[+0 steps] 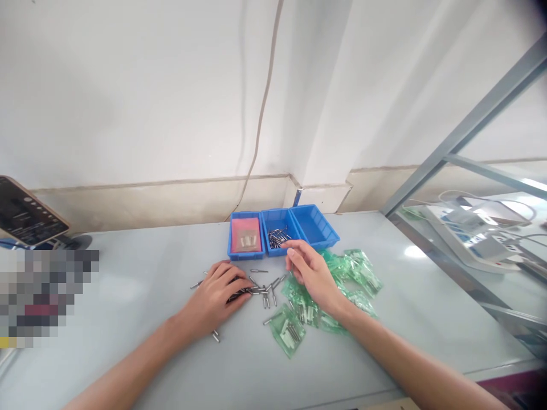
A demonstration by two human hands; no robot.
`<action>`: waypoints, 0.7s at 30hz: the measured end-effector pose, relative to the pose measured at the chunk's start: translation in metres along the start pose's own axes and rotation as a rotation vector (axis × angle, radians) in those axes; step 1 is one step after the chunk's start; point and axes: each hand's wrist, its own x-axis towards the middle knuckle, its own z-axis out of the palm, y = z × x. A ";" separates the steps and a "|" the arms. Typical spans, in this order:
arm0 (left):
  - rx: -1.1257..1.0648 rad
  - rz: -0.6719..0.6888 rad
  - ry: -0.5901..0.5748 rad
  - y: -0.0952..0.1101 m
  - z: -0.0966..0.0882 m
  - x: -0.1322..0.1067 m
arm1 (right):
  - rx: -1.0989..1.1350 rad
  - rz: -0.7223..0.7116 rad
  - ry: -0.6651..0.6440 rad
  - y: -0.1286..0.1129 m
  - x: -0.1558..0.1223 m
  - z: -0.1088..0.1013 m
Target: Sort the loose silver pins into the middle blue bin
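My left hand (222,289) is cupped palm-down on the table, its fingers and thumb curled around a heap of dark metal pins (240,289). More loose pins (267,293) lie scattered to its right. My right hand (314,274) hovers at the front edge of the middle blue bin (277,215), thumb and fingers drawn together; anything between them is hidden. That bin holds a pile of metal pins (277,237). Under and beside my right wrist spread several green plastic bags (361,270) with metal parts inside. One green bag (289,330) lies nearer to me.
The left blue bin (247,256) contains a pink packet (247,225); the right blue bin (315,222) stands beside the middle one. A phone (29,213) on a stand is at the left. A metal frame (444,148) and a power strip (468,239) are at the right.
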 end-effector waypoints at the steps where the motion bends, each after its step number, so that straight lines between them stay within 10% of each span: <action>1: -0.003 -0.002 -0.005 0.000 0.000 0.000 | -0.012 -0.019 -0.002 -0.002 -0.001 0.001; 21: -0.020 -0.019 -0.018 0.000 0.003 -0.003 | -0.858 -0.431 -0.370 0.015 -0.011 0.004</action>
